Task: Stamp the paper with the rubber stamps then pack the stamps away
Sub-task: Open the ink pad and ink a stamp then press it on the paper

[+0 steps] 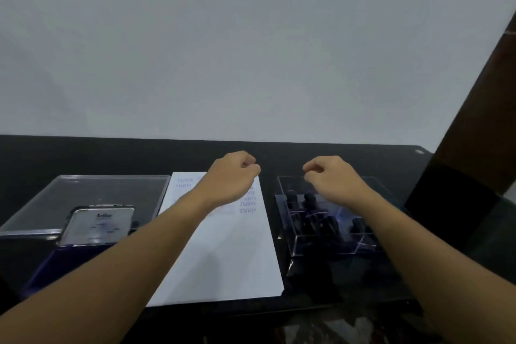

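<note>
A white sheet of paper [223, 248] lies in the middle of the black table, with rows of blue stamp prints [248, 205] near its far end. To its right stands a clear box [326, 246] holding several dark rubber stamps [309, 200]. My left hand [230, 176] hovers over the paper's far end, fingers curled into a fist around nothing. Over the box's far edge hangs my right hand [331, 176], fingers loosely curled, thumb and forefinger slightly apart, empty.
A clear flat lid [83, 193] lies at the left of the paper. In front of it an ink pad tin [99, 225] stands open above a blue base [69, 265]. A dark brown post [474, 134] rises at the right. A pale wall is behind the table.
</note>
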{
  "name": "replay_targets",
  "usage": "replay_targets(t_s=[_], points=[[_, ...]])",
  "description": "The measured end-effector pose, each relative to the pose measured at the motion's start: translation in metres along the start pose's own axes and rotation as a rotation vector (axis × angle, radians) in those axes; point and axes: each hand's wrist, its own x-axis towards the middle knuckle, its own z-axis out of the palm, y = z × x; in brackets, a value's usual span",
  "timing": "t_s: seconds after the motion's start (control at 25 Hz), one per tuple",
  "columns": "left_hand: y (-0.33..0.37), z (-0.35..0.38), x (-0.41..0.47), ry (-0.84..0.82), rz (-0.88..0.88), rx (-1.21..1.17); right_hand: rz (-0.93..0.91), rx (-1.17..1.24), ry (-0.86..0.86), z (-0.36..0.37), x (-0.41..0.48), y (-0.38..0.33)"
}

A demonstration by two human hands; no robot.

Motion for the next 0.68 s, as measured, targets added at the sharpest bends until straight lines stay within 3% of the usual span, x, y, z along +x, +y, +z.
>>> replay_targets(t_s=[0.2,0.4,0.68], points=[[0.005,0.046,0.026,-0.120,-0.022,0.011,0.042,-0.180,-0.119,-0.005,0.019,0.015],[-0.002,0.067,0.026,-0.121,-0.021,-0.009,0.049,-0.349,-0.295,0.013,0.038,0.021],[-0.005,0.073,0.025,-0.119,-0.011,-0.098,0.021,-0.377,-0.213,0.027,0.048,0.030]])
